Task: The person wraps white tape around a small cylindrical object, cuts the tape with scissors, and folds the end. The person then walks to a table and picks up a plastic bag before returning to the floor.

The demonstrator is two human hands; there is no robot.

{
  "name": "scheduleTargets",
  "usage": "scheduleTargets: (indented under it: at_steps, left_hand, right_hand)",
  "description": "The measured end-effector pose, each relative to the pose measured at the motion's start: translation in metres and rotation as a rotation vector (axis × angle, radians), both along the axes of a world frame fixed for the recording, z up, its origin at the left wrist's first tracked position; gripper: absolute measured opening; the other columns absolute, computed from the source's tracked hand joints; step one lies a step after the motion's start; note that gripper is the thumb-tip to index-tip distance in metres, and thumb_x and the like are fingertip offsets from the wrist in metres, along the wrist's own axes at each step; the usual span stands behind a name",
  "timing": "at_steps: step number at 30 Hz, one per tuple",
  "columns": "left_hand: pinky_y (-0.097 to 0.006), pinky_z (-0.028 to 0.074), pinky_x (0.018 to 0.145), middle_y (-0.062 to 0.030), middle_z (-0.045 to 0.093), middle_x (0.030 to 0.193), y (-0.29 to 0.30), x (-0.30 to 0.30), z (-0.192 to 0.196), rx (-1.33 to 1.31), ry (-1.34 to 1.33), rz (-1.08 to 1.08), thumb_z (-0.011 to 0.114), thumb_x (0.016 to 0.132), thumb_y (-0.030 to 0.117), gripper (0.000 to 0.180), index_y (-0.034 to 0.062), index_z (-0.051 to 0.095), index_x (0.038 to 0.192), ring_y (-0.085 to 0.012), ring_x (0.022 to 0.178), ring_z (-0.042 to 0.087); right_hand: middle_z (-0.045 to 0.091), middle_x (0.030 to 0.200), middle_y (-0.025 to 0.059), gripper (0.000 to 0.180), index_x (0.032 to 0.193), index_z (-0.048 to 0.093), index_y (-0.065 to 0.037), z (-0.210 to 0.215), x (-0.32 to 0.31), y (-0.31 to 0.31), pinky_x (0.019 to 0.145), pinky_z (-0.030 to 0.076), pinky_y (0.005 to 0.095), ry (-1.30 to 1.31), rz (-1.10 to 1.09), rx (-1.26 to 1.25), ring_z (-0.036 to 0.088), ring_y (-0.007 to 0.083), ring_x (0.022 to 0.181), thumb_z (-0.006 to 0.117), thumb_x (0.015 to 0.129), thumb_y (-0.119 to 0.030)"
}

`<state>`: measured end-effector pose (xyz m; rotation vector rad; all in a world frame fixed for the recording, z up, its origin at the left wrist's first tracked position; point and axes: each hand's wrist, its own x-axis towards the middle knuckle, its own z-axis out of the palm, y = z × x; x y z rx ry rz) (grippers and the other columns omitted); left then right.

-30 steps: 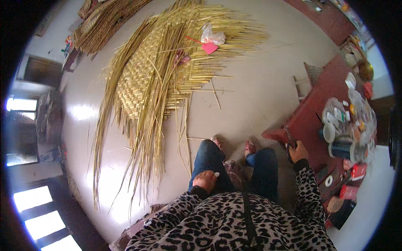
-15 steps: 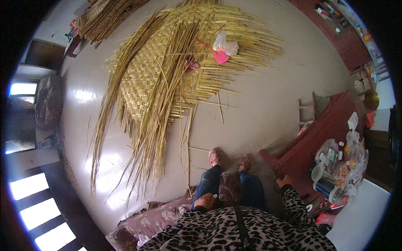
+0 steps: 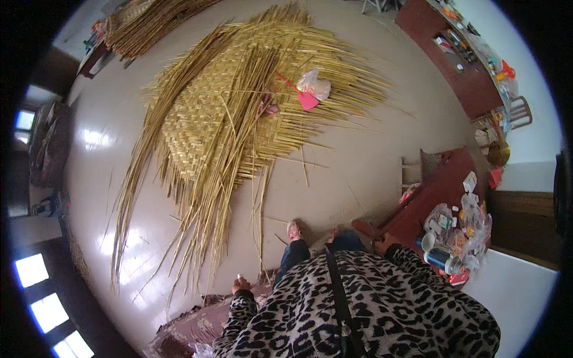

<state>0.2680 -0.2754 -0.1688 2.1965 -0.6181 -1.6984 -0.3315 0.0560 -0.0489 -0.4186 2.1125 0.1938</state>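
My left hand [image 3: 241, 284] is out to the left, above the edge of a brown patterned sofa cover [image 3: 200, 319]. Its fingers are loosely bent and apart, and a small white wrapping or cap shows on one fingertip. At the near edge of a dark red table [image 3: 439, 179], my right hand [image 3: 386, 243] is curled against the wood. Farther off, a half-woven mat [image 3: 200, 113] of yellow-green split reeds lies on the floor. Bundles of loose reed strips [image 3: 206, 209] run across it. On the mat are a pink fly swatter [image 3: 307, 101] and a clear plastic bag [image 3: 314, 85].
Plastic bags [image 3: 471, 221] and a blue jar [image 3: 441, 259] crowd the red table. A long red cabinet [image 3: 447, 65] stands at the far right, and a rolled reed mat [image 3: 149, 27] at the far left. Single reed strips [image 3: 304, 167] lie on the floor near my feet.
My left hand has left my thigh and moved out to the left. My body leans further forward, covering more of my legs. My right hand stays by the table edge.
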Motion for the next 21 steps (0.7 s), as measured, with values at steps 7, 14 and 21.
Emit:
scheduleTargets:
  at_steps: [7,14,21]
  left_hand:
    - [-0.04,0.045,0.049,-0.0103,0.066,0.083,-0.099,-0.083,0.029,0.139,0.222,-0.058,0.056,0.094,0.046,0.038,0.0095,0.055,0.102,-0.0266,0.065,0.063]
    - [-0.043,0.053,0.085,-0.0053,0.061,0.124,-0.155,-0.379,0.056,0.06,0.68,-0.958,0.054,0.096,0.049,0.052,0.0095,0.055,0.13,-0.0205,0.114,0.058]
    - [-0.045,0.046,0.1,-0.0143,0.055,0.136,-0.202,-0.58,0.156,0.148,0.841,-0.604,0.043,0.096,0.058,0.066,0.0043,0.051,0.134,-0.0294,0.117,0.057]
  right_hand:
    - [0.066,0.089,0.0189,0.062,0.104,0.064,0.001,0.027,-0.019,-0.088,0.07,0.05,0.0472,-0.076,-0.205,-0.261,0.063,0.0328,0.079,0.062,0.087,-0.059]
    - [0.064,0.072,0.0181,0.047,0.093,0.065,-0.001,0.031,-0.049,-0.322,0.067,0.05,0.0475,-0.136,-0.017,-0.744,0.064,0.0305,0.07,0.072,0.079,-0.046]
    - [0.067,0.091,0.0251,0.052,0.105,0.061,0.004,0.081,-0.127,-0.439,0.073,0.052,0.0531,-0.329,0.464,-0.72,0.066,0.0428,0.082,0.065,0.082,-0.042]
